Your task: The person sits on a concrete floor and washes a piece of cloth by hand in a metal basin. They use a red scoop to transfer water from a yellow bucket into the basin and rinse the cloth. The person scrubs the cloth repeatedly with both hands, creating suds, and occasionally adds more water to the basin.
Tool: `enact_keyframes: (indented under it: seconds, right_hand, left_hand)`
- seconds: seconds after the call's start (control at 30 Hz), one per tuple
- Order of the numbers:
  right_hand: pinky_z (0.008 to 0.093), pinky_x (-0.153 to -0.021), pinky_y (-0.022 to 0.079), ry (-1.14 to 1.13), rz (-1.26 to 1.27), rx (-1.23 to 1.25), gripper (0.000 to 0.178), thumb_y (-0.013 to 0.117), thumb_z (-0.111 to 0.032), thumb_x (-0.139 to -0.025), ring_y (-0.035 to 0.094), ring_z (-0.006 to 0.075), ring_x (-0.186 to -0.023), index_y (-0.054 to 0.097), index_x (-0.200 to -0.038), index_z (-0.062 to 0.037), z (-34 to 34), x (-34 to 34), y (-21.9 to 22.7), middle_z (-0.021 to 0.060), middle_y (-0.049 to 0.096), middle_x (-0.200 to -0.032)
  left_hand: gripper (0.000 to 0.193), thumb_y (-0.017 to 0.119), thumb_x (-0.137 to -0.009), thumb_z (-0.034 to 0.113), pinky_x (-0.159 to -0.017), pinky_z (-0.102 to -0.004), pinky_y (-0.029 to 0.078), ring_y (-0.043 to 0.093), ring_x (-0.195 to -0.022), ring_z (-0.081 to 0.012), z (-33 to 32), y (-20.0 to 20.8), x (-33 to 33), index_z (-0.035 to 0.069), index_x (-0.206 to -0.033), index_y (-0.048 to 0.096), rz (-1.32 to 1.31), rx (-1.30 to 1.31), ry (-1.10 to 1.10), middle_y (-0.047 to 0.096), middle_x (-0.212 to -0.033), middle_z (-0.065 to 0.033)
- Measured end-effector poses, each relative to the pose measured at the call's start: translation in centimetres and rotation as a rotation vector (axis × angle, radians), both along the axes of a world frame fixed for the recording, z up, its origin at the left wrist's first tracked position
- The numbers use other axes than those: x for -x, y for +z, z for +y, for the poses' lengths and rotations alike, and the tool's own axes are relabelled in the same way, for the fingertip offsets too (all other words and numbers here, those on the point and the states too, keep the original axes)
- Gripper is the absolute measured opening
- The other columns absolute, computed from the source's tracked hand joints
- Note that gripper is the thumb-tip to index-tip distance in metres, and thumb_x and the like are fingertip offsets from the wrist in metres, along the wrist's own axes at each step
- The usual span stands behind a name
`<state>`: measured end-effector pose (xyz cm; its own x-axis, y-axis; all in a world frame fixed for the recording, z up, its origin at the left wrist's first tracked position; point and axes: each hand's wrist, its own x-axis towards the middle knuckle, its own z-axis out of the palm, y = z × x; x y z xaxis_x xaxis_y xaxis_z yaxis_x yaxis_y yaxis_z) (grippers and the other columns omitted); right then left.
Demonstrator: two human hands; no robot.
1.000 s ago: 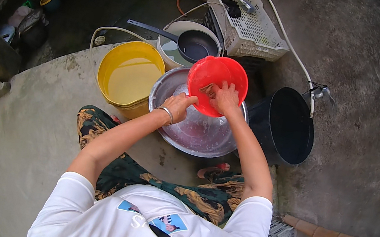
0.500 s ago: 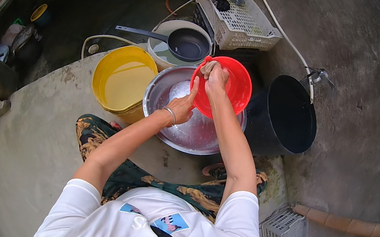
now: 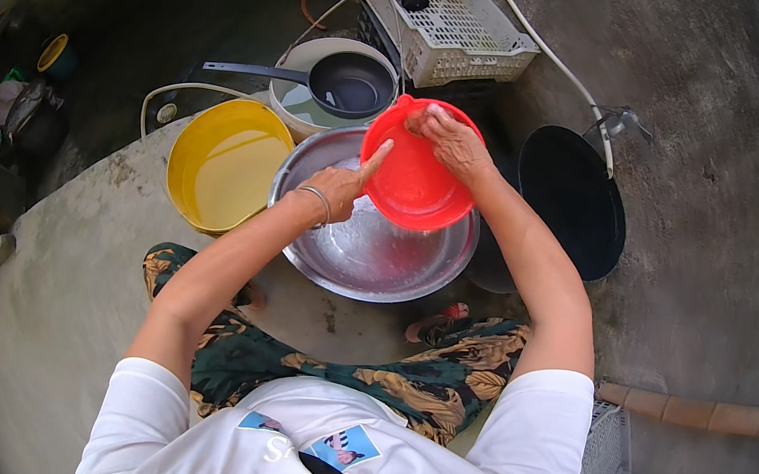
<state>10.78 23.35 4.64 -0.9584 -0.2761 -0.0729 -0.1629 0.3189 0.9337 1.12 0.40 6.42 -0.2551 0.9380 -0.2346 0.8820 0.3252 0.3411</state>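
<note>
A red plastic basin [image 3: 420, 191] is held tilted over a wide metal basin [image 3: 365, 260], its inside facing me. My left hand [image 3: 343, 188] grips its left rim, thumb side against the edge and index finger stretched along it. Inside the red basin, my right hand [image 3: 457, 144] presses its bent fingers against the upper wall. Under those fingers is a small tan cloth, mostly hidden. A little water and a reddish reflection show in the metal basin.
On the left stands a yellow bucket [image 3: 228, 165] of cloudy water. Behind it, a dark frying pan [image 3: 353, 85] lies across a white bucket [image 3: 293, 105]. A black bucket [image 3: 570, 205] is on the right. Farther back sits a white crate [image 3: 457, 27], with a hose [image 3: 537, 36] beside it.
My right hand has moved along the inner wall, its elbow swinging outward to the right. The red basin has shifted slightly left, still in my left hand. The whole view has shifted a little.
</note>
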Motion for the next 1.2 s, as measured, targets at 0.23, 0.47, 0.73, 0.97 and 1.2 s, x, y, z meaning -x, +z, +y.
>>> enact_keyframes:
  seconds: [0.23, 0.47, 0.73, 0.97, 1.2]
  right_hand:
    - [0.0446, -0.096, 0.028, -0.669, -0.098, 0.749, 0.028, 0.051, -0.018, -0.075, 0.037, 0.0303, -0.119, 0.065, -0.096, -0.0058, -6.4, -1.8, -2.6, 0.0176, 0.05, -0.118]
    - [0.0285, -0.062, 0.046, -0.317, 0.473, 3.076, 0.016, 0.056, -0.001, -0.071, 0.057, 0.0164, -0.065, 0.056, -0.086, 0.004, -11.0, 4.1, -4.8, 0.0074, 0.058, -0.077]
    - [0.0319, -0.047, 0.044, -0.514, 2.173, 2.996, 0.008, 0.043, 0.0, -0.072, 0.051, 0.0191, -0.049, 0.051, -0.07, -0.0003, -7.9, 6.7, 1.4, 0.0085, 0.052, -0.063]
    - [0.0458, -0.08, 0.039, -0.563, 0.29, 2.093, 0.018, 0.051, -0.009, -0.073, 0.052, 0.0417, -0.089, 0.052, -0.086, 0.0021, -13.3, 1.2, -9.2, 0.0279, 0.054, -0.085]
    - [0.0361, -0.105, 0.018, -0.514, -0.269, 0.475, 0.025, 0.049, -0.016, -0.078, 0.034, 0.0209, -0.12, 0.066, -0.096, -0.0121, -6.2, -2.6, -3.7, 0.0036, 0.049, -0.121]
  left_hand:
    - [0.102, 0.054, -0.066, -0.008, -0.069, -0.0455, 0.046, 0.06, -0.077, -0.0386, 0.2, 0.8, 1.8, 0.024, -0.137, -0.011, 0.068, -0.065, 0.086, 0.06, -0.082, -0.0249]
    - [0.08, 0.053, -0.068, -0.002, -0.071, -0.0464, 0.046, 0.058, -0.078, -0.0415, -0.5, -2.6, 1.1, 0.008, -0.133, 0.008, 0.011, -0.063, 0.272, 0.059, -0.085, -0.0273]
    - [0.038, 0.055, -0.069, 0.003, -0.069, -0.0457, 0.048, 0.059, -0.077, -0.0402, -1.1, -2.9, 0.2, -0.001, -0.105, 0.046, 0.141, -0.102, 0.158, 0.06, -0.079, -0.0244]
    - [0.07, 0.054, -0.072, 0.004, -0.062, -0.0398, 0.05, 0.062, -0.07, -0.0328, -0.5, -2.2, 2.6, 0.0, -0.134, 0.021, 0.409, -0.053, 0.007, 0.062, -0.077, -0.0206]
    - [0.056, 0.051, -0.076, 0.004, -0.063, -0.0365, 0.051, 0.063, -0.072, -0.0309, -1.5, -2.7, 2.2, -0.001, -0.129, 0.031, 0.415, 0.04, -0.048, 0.063, -0.078, -0.0187]
